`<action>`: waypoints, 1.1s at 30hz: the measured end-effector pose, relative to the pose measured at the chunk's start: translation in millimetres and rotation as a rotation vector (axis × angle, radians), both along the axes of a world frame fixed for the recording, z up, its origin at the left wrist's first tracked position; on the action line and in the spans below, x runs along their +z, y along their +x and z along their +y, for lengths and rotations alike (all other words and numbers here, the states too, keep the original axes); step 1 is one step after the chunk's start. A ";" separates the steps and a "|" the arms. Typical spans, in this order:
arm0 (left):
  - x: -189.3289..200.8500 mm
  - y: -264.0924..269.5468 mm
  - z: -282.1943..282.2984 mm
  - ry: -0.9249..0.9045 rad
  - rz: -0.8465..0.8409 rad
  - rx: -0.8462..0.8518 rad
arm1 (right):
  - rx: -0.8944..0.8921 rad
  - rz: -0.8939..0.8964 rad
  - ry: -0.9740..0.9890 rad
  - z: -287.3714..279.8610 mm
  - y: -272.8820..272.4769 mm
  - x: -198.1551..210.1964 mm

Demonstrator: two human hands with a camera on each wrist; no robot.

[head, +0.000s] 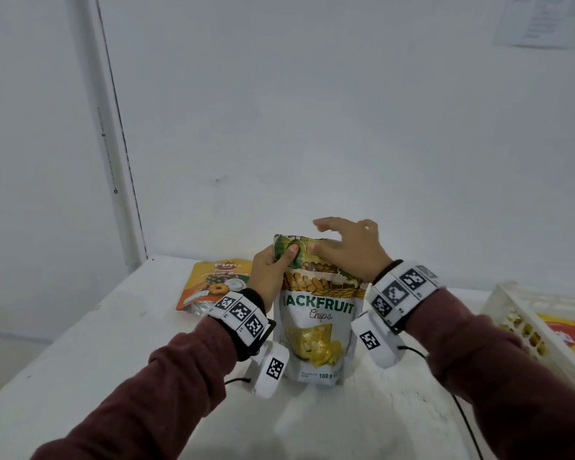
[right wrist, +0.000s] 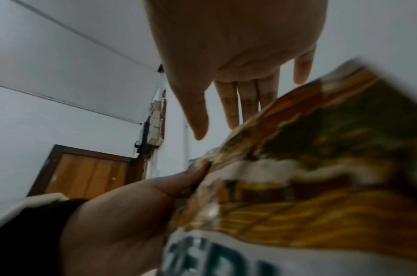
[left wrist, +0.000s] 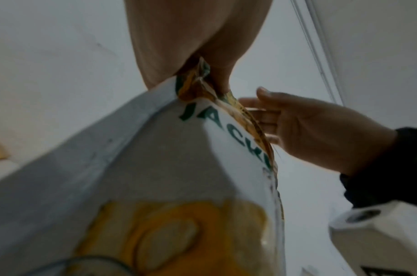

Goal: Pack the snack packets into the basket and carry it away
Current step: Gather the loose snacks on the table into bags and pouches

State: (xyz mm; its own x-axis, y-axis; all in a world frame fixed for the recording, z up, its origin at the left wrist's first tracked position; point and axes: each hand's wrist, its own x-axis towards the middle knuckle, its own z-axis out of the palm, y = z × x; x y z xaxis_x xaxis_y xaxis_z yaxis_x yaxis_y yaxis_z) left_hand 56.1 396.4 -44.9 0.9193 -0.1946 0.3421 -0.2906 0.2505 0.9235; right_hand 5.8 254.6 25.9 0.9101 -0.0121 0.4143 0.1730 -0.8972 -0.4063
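A white jackfruit chips packet (head: 316, 313) stands upright on the white table (head: 80, 353) in the head view. My left hand (head: 273, 263) pinches its top left corner, thumb on the front. My right hand (head: 342, 247) hovers at the packet's top right with fingers spread and straight, thumb near the front. In the left wrist view the packet (left wrist: 179, 177) hangs from my left hand (left wrist: 202, 61), and the right hand (left wrist: 304, 127) is open beside it. The right wrist view shows the packet (right wrist: 309, 168) blurred under my straight fingers (right wrist: 231, 104). A white basket (head: 525, 323) sits at the right edge.
An orange pineapple biscuit packet (head: 213, 283) lies flat on the table behind my left hand. The basket holds a yellow and red packet (head: 568, 336). White walls stand close behind the table. A paper sheet (head: 545, 21) hangs at top right.
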 end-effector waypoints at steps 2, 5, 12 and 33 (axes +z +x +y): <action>1.8 -4.0 -1.6 -0.001 -0.028 -0.014 | 0.030 0.046 -0.083 14.5 6.2 1.0; 1.5 -8.2 -0.5 -0.019 -0.029 -0.005 | 0.006 0.036 -0.112 26.8 13.7 2.1; -1.6 -9.9 9.7 -0.040 0.008 -0.012 | 0.034 0.038 -0.055 34.0 14.7 3.4; 4.4 -4.9 29.2 0.015 0.021 -0.027 | -0.118 0.127 -0.189 31.3 -2.5 2.1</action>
State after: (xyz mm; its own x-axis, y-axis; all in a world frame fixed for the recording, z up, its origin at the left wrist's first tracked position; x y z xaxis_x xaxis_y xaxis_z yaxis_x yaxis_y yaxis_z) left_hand 51.2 425.5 -40.5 0.9204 -0.2245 0.3200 -0.2647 0.2446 0.9328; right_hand 3.3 286.0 27.9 0.9519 -0.0549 0.3015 0.0207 -0.9701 -0.2417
